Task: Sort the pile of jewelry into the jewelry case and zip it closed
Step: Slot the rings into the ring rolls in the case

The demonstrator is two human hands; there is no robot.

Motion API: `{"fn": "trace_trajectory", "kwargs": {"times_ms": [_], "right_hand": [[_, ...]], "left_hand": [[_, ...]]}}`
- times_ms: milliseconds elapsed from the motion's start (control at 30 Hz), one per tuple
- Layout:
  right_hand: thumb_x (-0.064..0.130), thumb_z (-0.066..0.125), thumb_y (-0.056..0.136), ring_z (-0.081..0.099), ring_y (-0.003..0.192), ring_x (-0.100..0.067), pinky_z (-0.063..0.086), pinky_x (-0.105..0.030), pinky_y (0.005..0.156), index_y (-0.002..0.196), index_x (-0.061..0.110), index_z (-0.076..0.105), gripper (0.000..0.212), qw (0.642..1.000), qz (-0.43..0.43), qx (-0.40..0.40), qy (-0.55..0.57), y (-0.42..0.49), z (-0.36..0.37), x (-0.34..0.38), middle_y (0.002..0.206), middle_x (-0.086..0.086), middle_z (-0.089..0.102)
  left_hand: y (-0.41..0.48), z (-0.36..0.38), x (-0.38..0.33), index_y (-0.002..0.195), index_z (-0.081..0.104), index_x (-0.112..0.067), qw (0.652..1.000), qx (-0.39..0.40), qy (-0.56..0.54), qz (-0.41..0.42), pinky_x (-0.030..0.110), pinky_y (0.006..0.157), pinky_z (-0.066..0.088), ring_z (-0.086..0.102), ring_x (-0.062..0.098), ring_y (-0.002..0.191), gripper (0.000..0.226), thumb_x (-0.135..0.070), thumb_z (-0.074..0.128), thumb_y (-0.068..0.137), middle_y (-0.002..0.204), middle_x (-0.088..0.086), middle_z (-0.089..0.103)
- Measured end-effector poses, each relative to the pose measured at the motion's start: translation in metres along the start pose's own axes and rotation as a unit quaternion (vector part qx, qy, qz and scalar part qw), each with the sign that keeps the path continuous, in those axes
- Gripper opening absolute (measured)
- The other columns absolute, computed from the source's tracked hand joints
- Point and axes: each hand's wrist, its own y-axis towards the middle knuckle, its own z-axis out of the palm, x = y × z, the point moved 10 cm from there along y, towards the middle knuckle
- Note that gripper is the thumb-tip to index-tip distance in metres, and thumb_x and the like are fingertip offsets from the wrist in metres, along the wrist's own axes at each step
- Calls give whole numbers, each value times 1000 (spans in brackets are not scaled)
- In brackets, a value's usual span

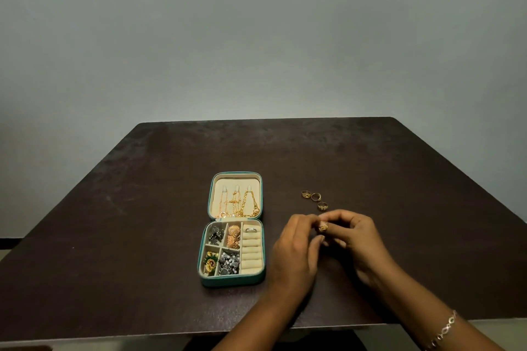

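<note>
A teal jewelry case (232, 281) lies open on the dark table (142, 194). Its lid (212, 194) holds gold chains (239, 204) on hooks. The base compartments hold earrings (225, 248), and one silver ring (251, 230) sits in the top ring roll. Three gold rings (315, 199) lie loose on the table to the right. Just below them, my left hand (295, 253) and my right hand (356, 242) meet, fingertips pinching a gold ring (323, 227) between them.
The table's front edge runs just under my forearms. A chain bracelet (445, 330) hangs on my right wrist. A plain grey wall stands behind the table.
</note>
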Motion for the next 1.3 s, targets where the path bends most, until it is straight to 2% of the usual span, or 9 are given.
{"fn": "trace_trajectory", "kwargs": {"times_ms": [200, 300, 367, 533, 700, 867, 1067, 1200, 1300], "right_hand": [[-6, 63, 73, 64, 62, -18, 50, -25, 56, 66, 7, 71, 16, 1000, 18, 20, 6, -5, 5, -4, 67, -12, 68], [-8, 64, 72, 65, 70, -22, 52, -35, 69, 68, 8, 72, 19, 999, 1, 45, -30, -7, 6, 0, 72, -13, 69], [-13, 63, 73, 66, 77, -23, 52, -36, 76, 75, 7, 72, 23, 993, -50, 64, -83, -9, 8, 14, 77, -12, 71], [-7, 64, 77, 66, 82, -4, 48, -13, 73, 86, 10, 71, 21, 952, -183, 62, -239, -19, 15, 50, 85, -1, 71], [6, 70, 77, 65, 78, -5, 52, -22, 71, 79, 23, 71, 17, 916, -235, 66, -317, -24, 20, 55, 82, 7, 70], [1, 68, 77, 65, 79, -7, 52, -26, 71, 80, 20, 70, 19, 917, -236, 71, -314, -26, 22, 52, 82, 6, 70], [2, 67, 79, 64, 80, -7, 49, -19, 69, 83, 21, 69, 20, 924, -230, 68, -299, -24, 18, 43, 85, 7, 69], [11, 67, 78, 64, 81, -7, 51, -21, 69, 82, 21, 70, 12, 914, -247, 84, -312, -24, 20, 42, 84, 10, 67], [6, 68, 79, 64, 81, -7, 51, -23, 71, 83, 18, 71, 13, 905, -255, 96, -328, -25, 22, 41, 83, 9, 67]], "left_hand": [[0, -7, -3, 97, 49, -25, 1000, -24, -14, 3, 27, 69, 47, 53, 7, 82, 12, -20, 46, 87, 91, -2, 55], [1, -11, -3, 94, 51, -23, 999, -35, -20, 4, 20, 67, 43, 51, 5, 79, 12, -16, 46, 87, 87, 0, 55], [1, -12, -2, 95, 52, -22, 999, -44, -15, 0, 17, 67, 41, 51, 5, 80, 13, -16, 46, 86, 87, 0, 56], [0, -12, 5, 93, 56, -18, 998, -56, 5, -18, 20, 67, 43, 52, 5, 79, 13, -18, 45, 86, 89, 0, 56], [0, -12, 5, 92, 57, -17, 999, -51, 7, -19, 21, 65, 43, 52, 5, 77, 14, -18, 45, 85, 87, 1, 59], [-2, -12, 7, 94, 59, -17, 998, -49, -6, -25, 18, 67, 43, 52, 3, 79, 18, -17, 45, 84, 87, 2, 60], [-2, -13, 14, 104, 48, -33, 996, -52, -40, -57, 22, 76, 48, 55, 2, 88, 25, -26, 42, 81, 98, -2, 62], [-3, -11, 14, 106, 44, -36, 996, -45, -35, -62, 21, 76, 48, 54, 1, 89, 27, -28, 42, 80, 99, -8, 59], [-3, -11, 13, 106, 44, -37, 996, -47, -37, -60, 21, 75, 48, 54, 1, 87, 29, -30, 40, 78, 97, -11, 57]]}}
